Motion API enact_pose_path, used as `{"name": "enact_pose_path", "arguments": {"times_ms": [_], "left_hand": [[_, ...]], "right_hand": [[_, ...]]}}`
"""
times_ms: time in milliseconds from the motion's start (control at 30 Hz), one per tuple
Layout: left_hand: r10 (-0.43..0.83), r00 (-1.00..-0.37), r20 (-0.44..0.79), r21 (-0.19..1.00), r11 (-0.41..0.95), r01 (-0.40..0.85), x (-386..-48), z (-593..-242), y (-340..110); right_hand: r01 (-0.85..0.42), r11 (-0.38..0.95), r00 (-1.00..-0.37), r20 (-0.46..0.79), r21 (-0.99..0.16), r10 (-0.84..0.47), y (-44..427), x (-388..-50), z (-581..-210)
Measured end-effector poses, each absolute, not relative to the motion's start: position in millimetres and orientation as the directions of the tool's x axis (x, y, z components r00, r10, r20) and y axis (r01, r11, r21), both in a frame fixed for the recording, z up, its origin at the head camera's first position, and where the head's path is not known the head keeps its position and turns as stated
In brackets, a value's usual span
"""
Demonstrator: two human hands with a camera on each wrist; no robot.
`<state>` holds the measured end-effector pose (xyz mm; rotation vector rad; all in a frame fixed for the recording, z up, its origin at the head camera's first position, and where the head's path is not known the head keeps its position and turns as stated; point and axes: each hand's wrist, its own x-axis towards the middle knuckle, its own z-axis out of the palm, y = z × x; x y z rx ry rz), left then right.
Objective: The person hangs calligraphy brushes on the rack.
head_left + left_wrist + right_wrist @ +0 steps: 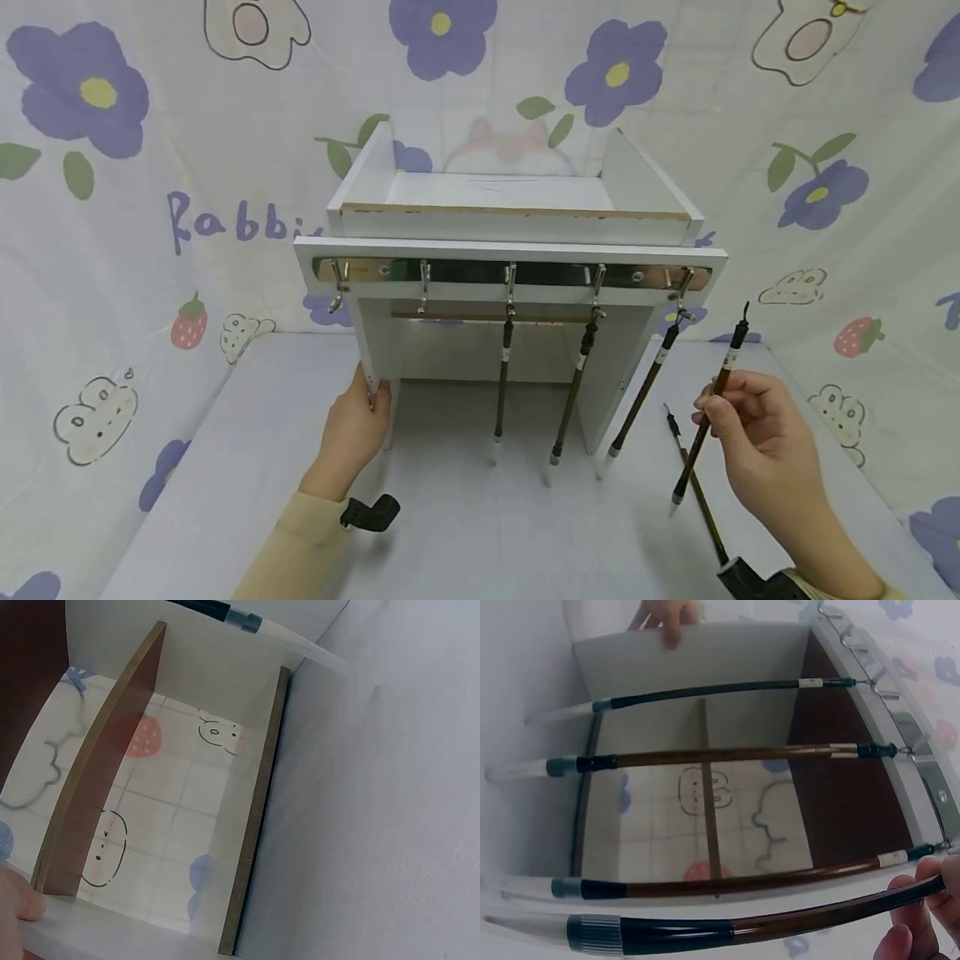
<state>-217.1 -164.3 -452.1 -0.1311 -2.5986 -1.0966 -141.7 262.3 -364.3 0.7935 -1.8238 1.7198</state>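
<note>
My left hand (pixel 352 429) grips the left side panel of a white shelf (pixel 510 227), thumb on its front edge. Out to the right of the shelf, my right hand (pixel 768 450) pinches a brown brush (pixel 705 425) between thumb and fingers, its loop up and white tip down. Three brushes hang by their loops from the metal hook rail (pixel 465 271): one from the middle hook (pixel 502 375), one beside it (pixel 573 392), one from the rightmost hook (pixel 643 392). The two left hooks hold nothing. In the right wrist view the held brush (pixel 780 924) lies nearest the camera.
Another brush (pixel 697 492) lies on the white table (pixel 480 533), behind and below the held one, right of the shelf. A patterned cloth (pixel 247 150) with flowers and rabbits hangs behind. The shelf has an upper tray (pixel 517 225) and an open lower space.
</note>
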Motion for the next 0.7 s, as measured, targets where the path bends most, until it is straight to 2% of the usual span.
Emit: {"name": "enact_pose_path", "arguments": {"times_ms": [100,267,400,600,700], "left_hand": [[-0.03,-0.949,0.313,0.689,0.695,0.205,-217,-452,-163],[-0.041,-0.952,0.304,0.693,0.695,0.191,-216,-453,-164],[-0.045,-0.95,0.31,0.687,0.7,0.192,-216,-454,-165],[-0.037,-0.948,0.317,0.69,0.695,0.204,-218,-452,-164],[-0.038,-0.947,0.318,0.692,0.693,0.204,-218,-452,-164]], "right_hand": [[-0.732,0.106,-0.681,0.728,-0.673,-0.081,256,-141,-363],[-0.734,0.339,-0.653,0.749,-0.589,-0.113,241,-140,-361],[-0.74,0.366,-0.644,0.752,-0.565,-0.14,227,-142,-358],[-0.703,0.415,-0.685,0.707,-0.578,-0.175,208,-143,-355],[-0.716,0.421,-0.674,0.71,-0.558,-0.205,200,-145,-356]]}}
